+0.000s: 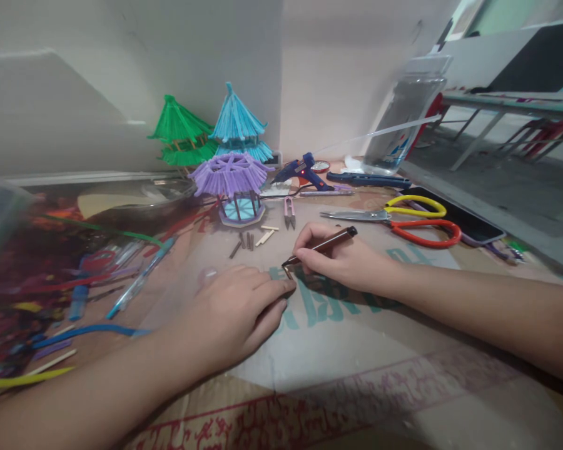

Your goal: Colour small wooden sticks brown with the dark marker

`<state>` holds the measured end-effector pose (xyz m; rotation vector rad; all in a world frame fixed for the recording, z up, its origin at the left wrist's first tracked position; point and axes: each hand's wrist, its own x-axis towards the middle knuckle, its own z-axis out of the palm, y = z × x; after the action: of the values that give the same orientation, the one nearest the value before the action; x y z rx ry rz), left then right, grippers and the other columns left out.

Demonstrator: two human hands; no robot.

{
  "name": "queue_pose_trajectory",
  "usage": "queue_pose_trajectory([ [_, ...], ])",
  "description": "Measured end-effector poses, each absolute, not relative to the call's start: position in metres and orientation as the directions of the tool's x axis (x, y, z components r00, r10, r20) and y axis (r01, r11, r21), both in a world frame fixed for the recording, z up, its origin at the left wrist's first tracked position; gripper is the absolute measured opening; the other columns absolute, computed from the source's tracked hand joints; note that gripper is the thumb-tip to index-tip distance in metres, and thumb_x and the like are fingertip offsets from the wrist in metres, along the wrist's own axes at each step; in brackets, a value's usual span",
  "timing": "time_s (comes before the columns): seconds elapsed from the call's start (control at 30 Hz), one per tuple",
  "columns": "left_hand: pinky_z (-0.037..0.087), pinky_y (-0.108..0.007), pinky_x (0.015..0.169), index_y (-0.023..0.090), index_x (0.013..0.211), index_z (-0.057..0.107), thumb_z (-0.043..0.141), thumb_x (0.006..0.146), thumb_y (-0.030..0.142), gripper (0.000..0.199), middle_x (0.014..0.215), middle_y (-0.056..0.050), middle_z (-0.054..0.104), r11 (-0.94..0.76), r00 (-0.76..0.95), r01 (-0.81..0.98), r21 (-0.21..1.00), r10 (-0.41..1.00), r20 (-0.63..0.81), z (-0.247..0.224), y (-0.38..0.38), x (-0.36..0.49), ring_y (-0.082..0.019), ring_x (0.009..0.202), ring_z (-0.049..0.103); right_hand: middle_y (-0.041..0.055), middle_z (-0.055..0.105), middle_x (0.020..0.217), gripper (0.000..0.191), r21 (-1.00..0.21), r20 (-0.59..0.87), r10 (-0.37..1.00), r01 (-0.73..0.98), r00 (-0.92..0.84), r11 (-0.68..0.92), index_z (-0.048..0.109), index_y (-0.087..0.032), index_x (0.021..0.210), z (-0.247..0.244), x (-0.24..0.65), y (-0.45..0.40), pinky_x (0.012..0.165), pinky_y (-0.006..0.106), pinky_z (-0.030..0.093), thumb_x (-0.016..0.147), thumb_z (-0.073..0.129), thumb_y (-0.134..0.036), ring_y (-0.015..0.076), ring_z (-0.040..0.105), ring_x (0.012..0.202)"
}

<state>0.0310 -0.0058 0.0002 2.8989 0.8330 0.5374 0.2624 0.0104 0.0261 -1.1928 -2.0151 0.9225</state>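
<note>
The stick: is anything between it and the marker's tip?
Nothing visible: the marker in the right hand has its tip at the stick's far end; the left hand is at the near end.

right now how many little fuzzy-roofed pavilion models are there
3: a green fuzzy-roofed model at the back left, a light blue fuzzy-roofed model to its right, and a purple fuzzy-roofed model in front of them. Any behind these would be hidden.
</note>
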Motion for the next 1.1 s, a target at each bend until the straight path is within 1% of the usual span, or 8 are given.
queue_pose_trajectory([
  [0.13,0.05,-0.039,0.075,0.023,0.126,0.065,0.046,0.102,0.029,0.031,0.089,-0.005,0.07,-0.848,0.797,0.507,0.156,0.53,0.29,-0.0001,-0.0052,0.031,-0.024,0.082,0.065,-0.0013,0.063,0.068,0.009,-0.809,0.145,0.905,0.478,-0.401,0.341,0.056,-0.02,0.085,0.0267,0.262,0.0101,0.06,0.025,0.047,0.091,0.059,-0.026,0.0131,0.058,0.064],
  [0.27,0.049,-0.039,0.075,0.023,0.125,0.067,0.044,0.103,0.028,0.032,0.085,-0.005,0.069,-0.867,0.815,0.481,0.128,0.497,0.299,-0.0009,-0.0036,0.0313,-0.024,0.081,0.064,-0.0014,0.062,0.068,0.009,-0.811,0.169,0.909,0.471,-0.38,0.347,0.056,-0.021,0.084,0.027,0.2619,0.0093,0.059,0.026,0.046,0.091,0.057,-0.026,0.0132,0.057,0.063],
  [0.43,0.049,-0.04,0.075,0.022,0.125,0.067,0.045,0.102,0.027,0.032,0.087,-0.005,0.07,-0.861,0.812,0.488,0.144,0.508,0.288,0.0,-0.0045,0.0315,-0.025,0.082,0.065,-0.0019,0.06,0.065,0.011,-0.824,0.163,0.924,0.468,-0.345,0.32,0.055,-0.022,0.081,0.0273,0.2622,0.0089,0.055,0.026,0.042,0.091,0.056,-0.026,0.013,0.053,0.06],
  [0.63,0.049,-0.04,0.075,0.022,0.124,0.067,0.046,0.102,0.027,0.031,0.088,-0.005,0.07,-0.851,0.808,0.501,0.159,0.526,0.265,0.0019,-0.0054,0.0315,-0.025,0.084,0.065,-0.0014,0.061,0.066,0.011,-0.806,0.177,0.914,0.479,-0.364,0.347,0.055,-0.022,0.081,0.028,0.2624,0.0097,0.058,0.027,0.044,0.09,0.057,-0.027,0.0143,0.056,0.061],
  [0.77,0.049,-0.04,0.074,0.022,0.124,0.068,0.046,0.102,0.028,0.031,0.087,-0.005,0.07,-0.851,0.806,0.499,0.164,0.526,0.273,0.0018,-0.0043,0.0326,-0.026,0.082,0.065,-0.001,0.062,0.067,0.01,-0.8,0.18,0.908,0.481,-0.378,0.359,0.056,-0.021,0.082,0.0274,0.2624,0.0102,0.059,0.027,0.045,0.09,0.056,-0.028,0.0145,0.058,0.062],
  [1.0,0.05,-0.04,0.075,0.024,0.125,0.067,0.046,0.102,0.029,0.031,0.088,-0.004,0.07,-0.84,0.794,0.51,0.185,0.543,0.275,0.0016,-0.0063,0.0305,-0.025,0.083,0.065,-0.0024,0.06,0.061,0.01,-0.831,0.12,0.919,0.468,-0.377,0.3,0.053,-0.022,0.078,0.0268,0.2638,0.0092,0.054,0.025,0.042,0.088,0.055,-0.025,0.0135,0.056,0.057],
  [1.1,0.049,-0.04,0.075,0.024,0.124,0.067,0.046,0.102,0.028,0.031,0.088,-0.004,0.069,-0.837,0.795,0.516,0.185,0.548,0.26,0.0021,-0.0059,0.0308,-0.025,0.083,0.065,-0.0018,0.061,0.062,0.01,-0.824,0.129,0.92,0.476,-0.371,0.308,0.054,-0.022,0.08,0.026,0.2637,0.0097,0.056,0.026,0.044,0.089,0.055,-0.026,0.0143,0.058,0.059],
])
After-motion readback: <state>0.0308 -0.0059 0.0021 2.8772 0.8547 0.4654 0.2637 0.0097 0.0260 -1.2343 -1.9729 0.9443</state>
